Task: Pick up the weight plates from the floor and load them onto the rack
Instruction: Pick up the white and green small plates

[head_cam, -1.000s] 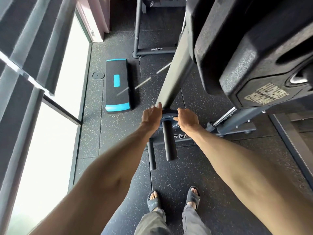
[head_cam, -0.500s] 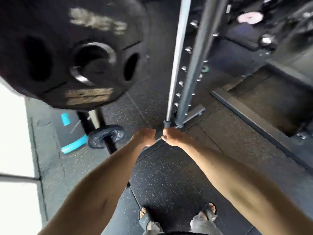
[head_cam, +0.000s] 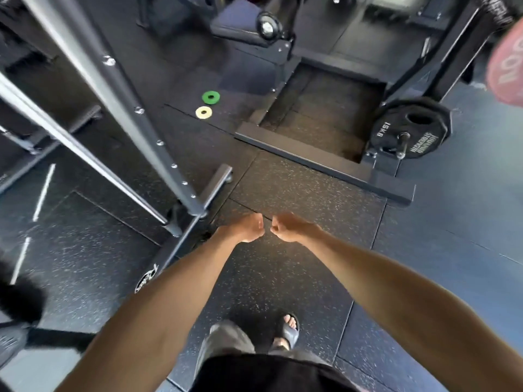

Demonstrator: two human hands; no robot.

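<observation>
**Weight plates [head_cam: 210,97] lie far from two empty hands**

Two small plates rest flat on the dark speckled floor [head_cam: 297,193], in the far part of the scene and a little to the left. The green plate [head_cam: 210,97] is the farther one. The yellow plate [head_cam: 203,112] lies just beside it on the near side, and the two look slightly apart.

Both arms reach forward over the mat at the centre. The left hand [head_cam: 249,228] and right hand [head_cam: 288,227] are side by side, knuckles almost meeting. The fingers of each are curled into the palm and neither holds anything. The plates are well apart from both hands, beyond them and to the left.

The grey rack upright [head_cam: 124,108] slants across the left side. Its foot stands on the floor just left of the left hand, between that hand and the left edge. At the far right, a black plate [head_cam: 410,131] marked 15KG hangs on a peg of another frame. One sandalled foot [head_cam: 289,331] shows near the bottom.
</observation>
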